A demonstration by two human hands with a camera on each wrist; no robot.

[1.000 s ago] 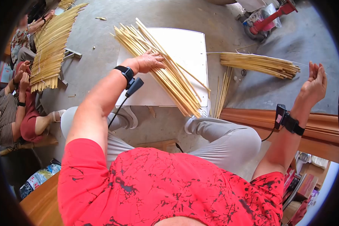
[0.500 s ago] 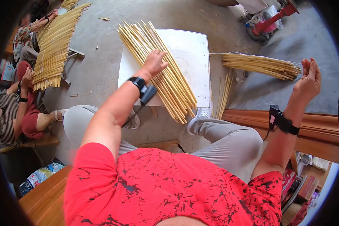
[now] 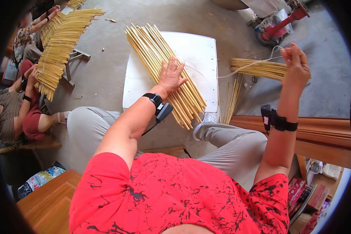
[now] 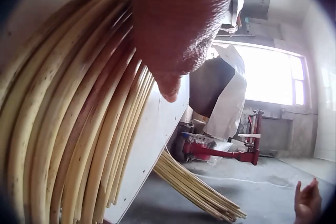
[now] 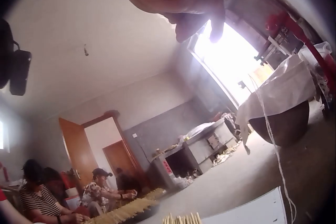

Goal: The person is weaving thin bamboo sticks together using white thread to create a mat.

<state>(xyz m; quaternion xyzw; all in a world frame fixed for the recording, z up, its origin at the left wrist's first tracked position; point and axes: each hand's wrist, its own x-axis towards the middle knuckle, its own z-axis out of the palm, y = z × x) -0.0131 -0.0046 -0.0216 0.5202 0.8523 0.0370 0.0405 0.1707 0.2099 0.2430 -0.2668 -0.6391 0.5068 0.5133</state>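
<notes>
A bundle of thin yellow sticks (image 3: 144, 46) lies slanted across a white board (image 3: 204, 48). My left hand (image 3: 171, 78) rests flat on the bundle, fingers spread and straight. The sticks (image 4: 68, 108) fill the left side of the left wrist view, beneath that hand. Raised out to the right, my right hand (image 3: 297, 67) pinches a white string (image 3: 240, 70) between thumb and fingers. From there the string sags back to the board and passes behind the sticks. In the right wrist view the string (image 5: 271, 129) hangs down toward the board.
A second stick bundle (image 3: 257, 66) lies on the floor at right, with loose sticks (image 3: 233, 95) beside the board. At left, two people handle a long stick mat (image 3: 66, 43) on a metal stand. A red machine (image 3: 284, 25) stands at the back right.
The sticks are gathered more evenly, and my left hand has shifted right and flattened on them. My right hand has moved inward and up, with the string now slack and looping.
</notes>
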